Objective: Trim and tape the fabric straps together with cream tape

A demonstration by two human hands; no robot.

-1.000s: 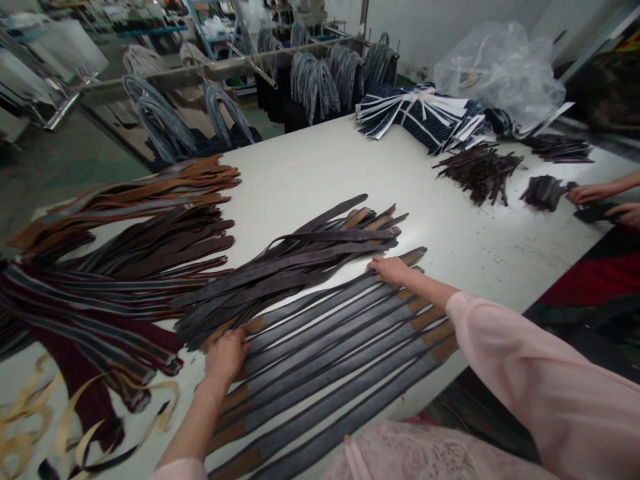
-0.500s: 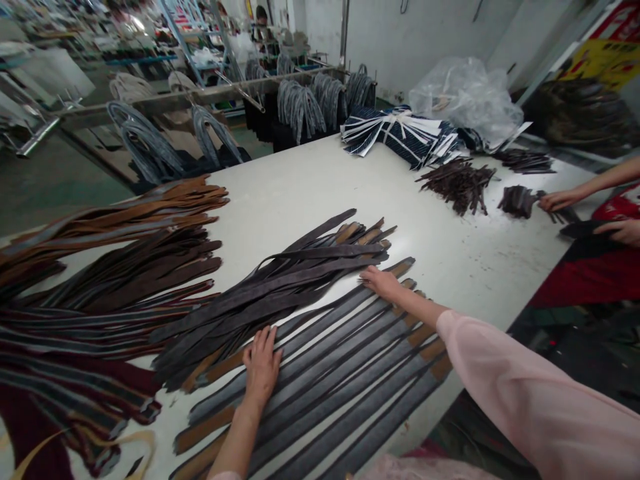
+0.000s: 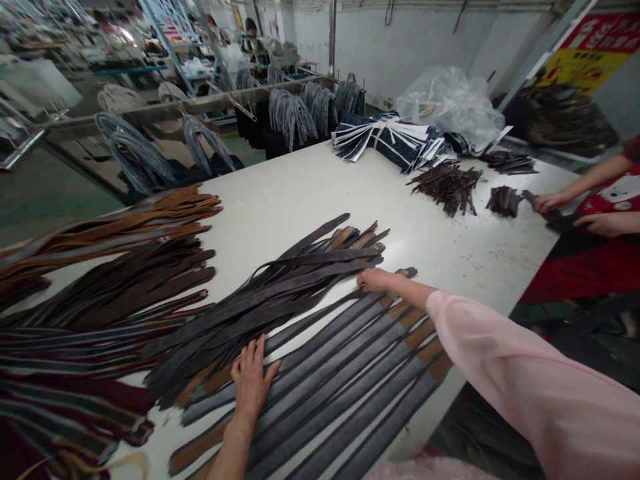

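Observation:
Several long grey fabric strips (image 3: pixel 325 367) with dark edges and brown ends lie side by side on the white table (image 3: pixel 280 193). My left hand (image 3: pixel 251 383) rests flat on the near-left part of the uppermost strips, fingers spread. At the far end of the top strip, my right hand (image 3: pixel 375 280) has its fingers curled and pinched around the strip's edge. Just beyond both hands lies a loose pile of dark grey fabric strips (image 3: pixel 280 280), some with brown ends showing.
Bundles of brown strips (image 3: pixel 165 210), dark brown strips (image 3: pixel 150 280) and maroon strips (image 3: pixel 90 400) spread along the left. Tied striped fabric (image 3: pixel 395 140), a plastic bag (image 3: pixel 455 107) and short dark strips (image 3: pixel 450 187) lie at the back. A co-worker's hands (image 3: pixel 553 202) hold dark pieces at the right.
My right hand's fingers have curled inward, and the top strip has shifted, its edge turned beneath them. My left hand has slid slightly left with its fingers still spread. The view has shifted a little.

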